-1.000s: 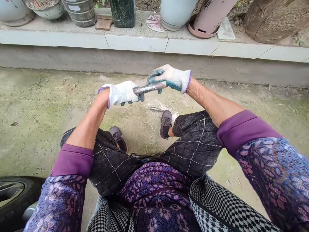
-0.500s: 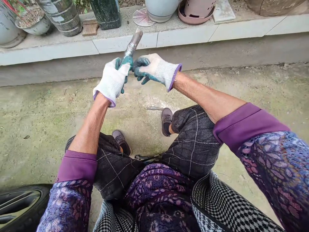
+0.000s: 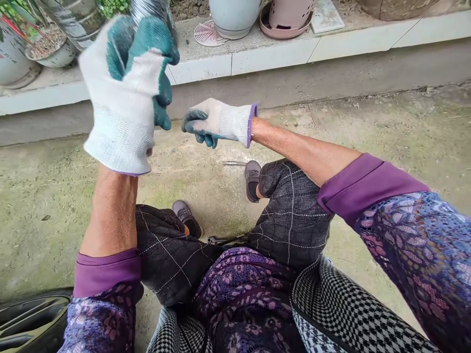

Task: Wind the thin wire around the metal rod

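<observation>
My left hand (image 3: 127, 93), in a white glove with a green coated palm, is raised at the upper left, close to the camera. Its fingers are closed around a stick wrapped in silvery wire (image 3: 149, 9); only the wrapped part shows above the fist, and the top runs out of the picture. Lower and to the right, my right hand (image 3: 213, 122) wears a matching glove. The fingers are bent and pressed together; whatever may be between them is too small to see. It hovers above the concrete floor, apart from the left hand.
A tiled ledge (image 3: 272, 60) crosses the back, bearing a pale blue pot (image 3: 233, 17), a pink pot (image 3: 290, 12) and a round pink grid (image 3: 208, 33). A thin rod (image 3: 234, 163) lies on the floor by my shoe (image 3: 252, 176). At lower left is a black spoked wheel (image 3: 33, 318).
My left hand has risen towards the camera and moved left with the wire-wrapped stick. My right hand has shifted slightly left and down, so the hands are farther apart.
</observation>
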{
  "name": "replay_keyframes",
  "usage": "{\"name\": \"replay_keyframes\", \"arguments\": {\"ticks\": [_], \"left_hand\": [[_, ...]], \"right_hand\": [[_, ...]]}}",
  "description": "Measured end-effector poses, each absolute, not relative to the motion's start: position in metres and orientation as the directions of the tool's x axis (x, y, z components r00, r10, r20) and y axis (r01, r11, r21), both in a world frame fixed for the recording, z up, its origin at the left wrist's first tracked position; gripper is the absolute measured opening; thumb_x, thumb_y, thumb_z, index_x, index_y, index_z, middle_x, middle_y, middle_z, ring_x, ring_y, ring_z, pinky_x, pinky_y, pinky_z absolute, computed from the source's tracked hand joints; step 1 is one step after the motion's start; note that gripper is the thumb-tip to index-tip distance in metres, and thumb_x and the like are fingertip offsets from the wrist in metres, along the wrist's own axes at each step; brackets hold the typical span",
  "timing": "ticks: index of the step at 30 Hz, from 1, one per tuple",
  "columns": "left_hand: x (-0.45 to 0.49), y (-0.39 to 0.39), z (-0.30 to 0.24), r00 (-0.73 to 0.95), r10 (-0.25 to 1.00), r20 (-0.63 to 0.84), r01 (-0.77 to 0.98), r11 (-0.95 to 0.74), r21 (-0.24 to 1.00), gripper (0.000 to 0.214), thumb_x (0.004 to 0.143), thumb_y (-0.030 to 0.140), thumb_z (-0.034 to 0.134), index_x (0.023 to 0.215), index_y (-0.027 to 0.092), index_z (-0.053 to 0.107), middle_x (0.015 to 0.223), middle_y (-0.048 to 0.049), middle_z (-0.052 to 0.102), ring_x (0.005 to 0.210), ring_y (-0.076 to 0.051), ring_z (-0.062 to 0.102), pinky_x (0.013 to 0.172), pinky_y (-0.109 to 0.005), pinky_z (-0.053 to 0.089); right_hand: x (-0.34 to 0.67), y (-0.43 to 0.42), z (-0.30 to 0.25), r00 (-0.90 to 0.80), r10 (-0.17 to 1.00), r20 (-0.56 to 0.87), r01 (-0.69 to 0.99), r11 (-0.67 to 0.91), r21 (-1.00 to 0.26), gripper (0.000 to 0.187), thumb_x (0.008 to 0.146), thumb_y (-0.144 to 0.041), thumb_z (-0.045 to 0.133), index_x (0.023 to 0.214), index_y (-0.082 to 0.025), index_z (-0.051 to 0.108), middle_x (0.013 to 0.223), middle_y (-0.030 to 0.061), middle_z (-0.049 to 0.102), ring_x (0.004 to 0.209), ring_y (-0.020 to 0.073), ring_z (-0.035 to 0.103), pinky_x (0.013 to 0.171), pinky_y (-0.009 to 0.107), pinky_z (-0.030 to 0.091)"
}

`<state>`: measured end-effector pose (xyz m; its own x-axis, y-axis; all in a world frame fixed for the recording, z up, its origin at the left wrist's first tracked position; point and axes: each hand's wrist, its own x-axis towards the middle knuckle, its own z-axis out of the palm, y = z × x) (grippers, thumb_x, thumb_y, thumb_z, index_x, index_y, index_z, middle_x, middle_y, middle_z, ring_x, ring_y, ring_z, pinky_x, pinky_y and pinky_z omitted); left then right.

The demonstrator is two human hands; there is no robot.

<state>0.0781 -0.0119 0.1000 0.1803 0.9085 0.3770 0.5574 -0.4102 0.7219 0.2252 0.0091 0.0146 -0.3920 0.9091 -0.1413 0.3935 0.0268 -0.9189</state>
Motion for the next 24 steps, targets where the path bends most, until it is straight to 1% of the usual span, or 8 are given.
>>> {"name": "replay_keyframes", "arguments": {"ticks": [1,2,6,10,14,16,20,24], "left_hand": [[0.077,-0.013,0.103,0.196,0.877,0.440,0.482,-0.477,0.735,0.032,0.094,0.047,0.049,0.097,0.021,0.068,0.093,-0.0034,0.068,0.060,-0.011,0.057,0.046,-0.024,0.047],[0.076,-0.013,0.105,0.206,0.854,0.478,0.417,-0.518,0.747,0.028,0.093,0.043,0.053,0.089,0.019,0.068,0.085,-0.0028,0.066,0.055,-0.009,0.053,0.041,-0.023,0.043],[0.072,-0.018,0.094,0.182,0.889,0.420,0.305,-0.457,0.836,0.021,0.086,0.039,0.067,0.071,0.025,0.069,0.057,-0.0005,0.052,0.040,-0.010,0.041,0.031,-0.025,0.029],[0.079,-0.040,0.092,0.165,0.908,0.385,0.236,-0.416,0.878,0.019,0.080,0.048,0.070,0.070,0.032,0.071,0.058,-0.0028,0.056,0.044,-0.015,0.048,0.030,-0.028,0.030],[0.094,-0.061,0.108,0.148,0.857,0.493,0.198,-0.514,0.834,0.016,0.080,0.042,0.068,0.065,0.035,0.068,0.069,-0.0028,0.063,0.045,-0.016,0.049,0.030,-0.031,0.032],[0.098,-0.064,0.112,0.134,0.844,0.520,0.187,-0.537,0.823,0.019,0.082,0.040,0.067,0.064,0.033,0.067,0.074,-0.0026,0.066,0.045,-0.015,0.049,0.029,-0.030,0.031],[0.097,-0.068,0.111,0.184,0.891,0.415,0.217,-0.448,0.867,0.024,0.087,0.044,0.066,0.072,0.026,0.071,0.058,-0.0007,0.056,0.037,-0.009,0.040,0.030,-0.026,0.030],[0.096,-0.077,0.112,0.213,0.904,0.370,0.238,-0.415,0.878,0.026,0.085,0.052,0.070,0.076,0.028,0.072,0.060,-0.0021,0.057,0.043,-0.012,0.050,0.033,-0.026,0.034]], "right_hand": [[0.225,0.010,0.014,-0.373,0.917,-0.140,0.401,0.023,-0.916,0.007,0.092,-0.022,0.059,0.088,-0.020,0.064,0.065,0.0005,0.062,0.050,0.0124,0.054,0.046,0.026,0.047],[0.225,0.011,0.013,-0.341,0.931,-0.130,0.407,0.022,-0.913,0.014,0.094,-0.026,0.058,0.081,-0.020,0.061,0.062,0.0007,0.060,0.049,0.0124,0.052,0.044,0.025,0.045],[0.230,0.014,0.016,-0.236,0.972,-0.003,0.401,0.095,-0.911,0.033,0.096,-0.038,0.055,0.067,-0.023,0.051,0.060,0.0018,0.057,0.046,0.0123,0.046,0.037,0.025,0.036],[0.237,-0.003,0.037,-0.233,0.962,0.143,0.452,0.238,-0.860,0.036,0.097,-0.035,0.053,0.063,-0.023,0.048,0.065,0.0020,0.056,0.050,0.0095,0.046,0.040,0.022,0.034],[0.243,-0.026,0.062,-0.246,0.925,0.291,0.467,0.376,-0.800,0.038,0.099,-0.038,0.048,0.064,-0.025,0.047,0.066,0.0027,0.054,0.063,0.0099,0.052,0.045,0.017,0.037],[0.245,-0.029,0.066,-0.237,0.921,0.310,0.470,0.388,-0.793,0.039,0.099,-0.041,0.049,0.063,-0.025,0.047,0.065,0.0031,0.055,0.069,0.0103,0.056,0.046,0.016,0.037],[0.245,-0.027,0.064,-0.219,0.926,0.308,0.456,0.376,-0.806,0.039,0.094,-0.039,0.059,0.060,-0.023,0.048,0.063,0.0021,0.055,0.070,0.0099,0.061,0.046,0.015,0.039],[0.247,-0.035,0.068,-0.194,0.916,0.351,0.398,0.400,-0.826,0.037,0.091,-0.041,0.064,0.061,-0.024,0.050,0.069,0.0026,0.058,0.080,0.0131,0.063,0.045,0.013,0.041]]}}
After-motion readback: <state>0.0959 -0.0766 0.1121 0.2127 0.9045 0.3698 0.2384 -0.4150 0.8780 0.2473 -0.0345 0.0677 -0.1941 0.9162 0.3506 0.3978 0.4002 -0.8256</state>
